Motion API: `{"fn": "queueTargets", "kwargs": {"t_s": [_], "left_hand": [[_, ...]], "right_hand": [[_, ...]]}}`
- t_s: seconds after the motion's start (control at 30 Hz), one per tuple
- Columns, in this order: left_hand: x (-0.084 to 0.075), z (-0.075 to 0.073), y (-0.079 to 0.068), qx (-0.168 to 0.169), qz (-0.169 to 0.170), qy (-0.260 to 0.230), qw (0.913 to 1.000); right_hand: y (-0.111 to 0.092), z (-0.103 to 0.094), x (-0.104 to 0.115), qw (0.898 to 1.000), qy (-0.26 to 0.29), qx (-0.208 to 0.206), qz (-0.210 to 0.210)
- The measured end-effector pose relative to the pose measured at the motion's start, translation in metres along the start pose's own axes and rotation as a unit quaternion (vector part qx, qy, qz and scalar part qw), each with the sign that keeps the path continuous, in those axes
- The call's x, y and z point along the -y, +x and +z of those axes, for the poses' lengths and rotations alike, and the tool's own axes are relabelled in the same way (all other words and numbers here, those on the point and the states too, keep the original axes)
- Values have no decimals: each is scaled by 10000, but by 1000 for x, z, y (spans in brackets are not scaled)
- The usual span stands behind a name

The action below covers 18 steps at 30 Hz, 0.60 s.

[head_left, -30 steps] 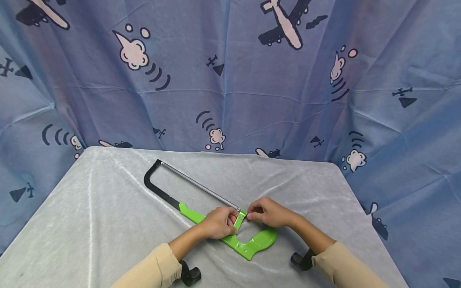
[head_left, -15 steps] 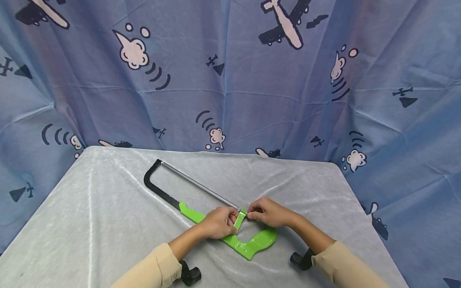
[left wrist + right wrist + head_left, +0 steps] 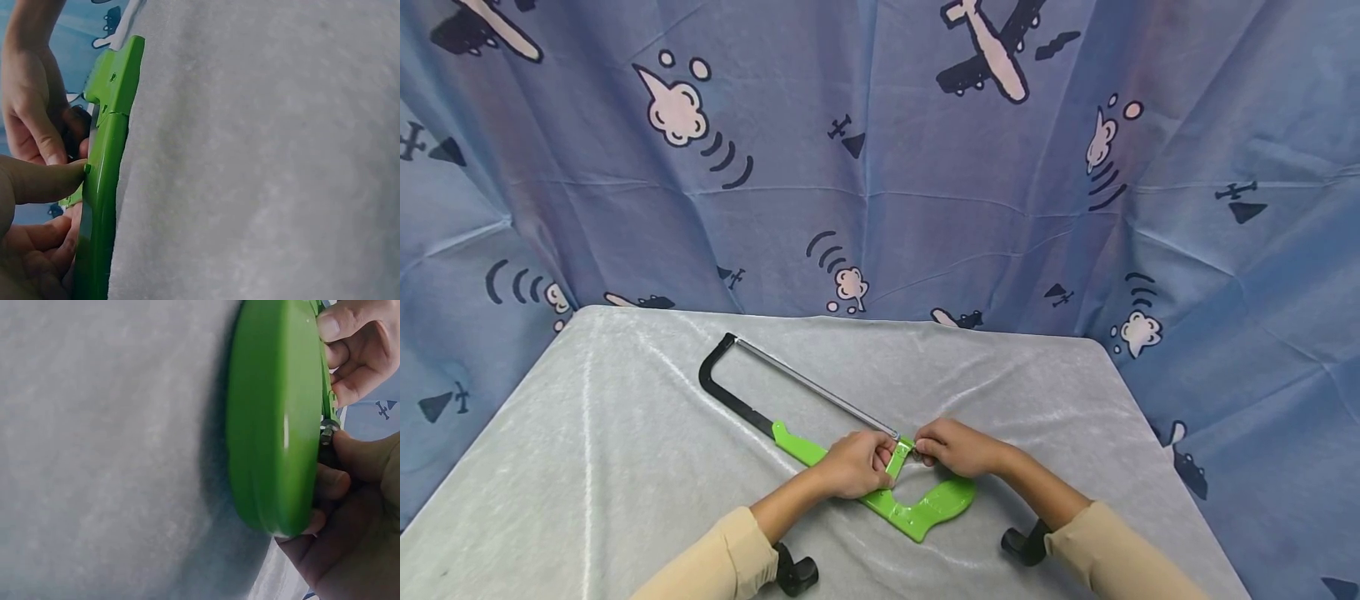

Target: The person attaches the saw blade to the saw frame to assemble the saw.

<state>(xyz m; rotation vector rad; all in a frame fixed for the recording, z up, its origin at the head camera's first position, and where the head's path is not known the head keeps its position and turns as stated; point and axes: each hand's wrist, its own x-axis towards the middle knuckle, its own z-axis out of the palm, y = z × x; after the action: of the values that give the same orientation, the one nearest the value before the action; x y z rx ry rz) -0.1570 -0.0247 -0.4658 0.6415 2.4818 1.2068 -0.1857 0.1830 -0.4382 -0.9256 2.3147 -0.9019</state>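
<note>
A hacksaw (image 3: 808, 450) with a bright green handle (image 3: 947, 500), a black bowed frame and a silver blade bar lies slantwise on the table. My left hand (image 3: 855, 467) grips the green strut at the near end of the blade bar, thumb on one side and fingers behind. In the left wrist view, the left thumb (image 3: 50, 181) presses on the green frame (image 3: 106, 187). My right hand (image 3: 958, 447) has its fingertips at a small metal nut (image 3: 327, 432) on the screw behind that strut. Its thumb (image 3: 359, 455) lies against the nut; the other fingers are curled under, partly hidden by the handle.
A pale grey velvety cloth (image 3: 625, 450) covers the table. Behind it hangs a blue curtain (image 3: 880, 167) printed with planes and clouds. Black wrist mounts (image 3: 797, 573) show below both sleeves.
My right hand has turned slightly and dropped a little toward me, its fingertips shifting at the nut. The left hand and the hacksaw stay where they were.
</note>
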Motion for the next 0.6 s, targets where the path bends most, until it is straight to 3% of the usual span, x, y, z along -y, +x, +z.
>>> {"fn": "queueTargets", "kwargs": {"t_s": [0.6], "left_hand": [[1,1,0,-4,84,106,9999]], "right_hand": [[4,-11,-14,9920,1000,759,150]]}}
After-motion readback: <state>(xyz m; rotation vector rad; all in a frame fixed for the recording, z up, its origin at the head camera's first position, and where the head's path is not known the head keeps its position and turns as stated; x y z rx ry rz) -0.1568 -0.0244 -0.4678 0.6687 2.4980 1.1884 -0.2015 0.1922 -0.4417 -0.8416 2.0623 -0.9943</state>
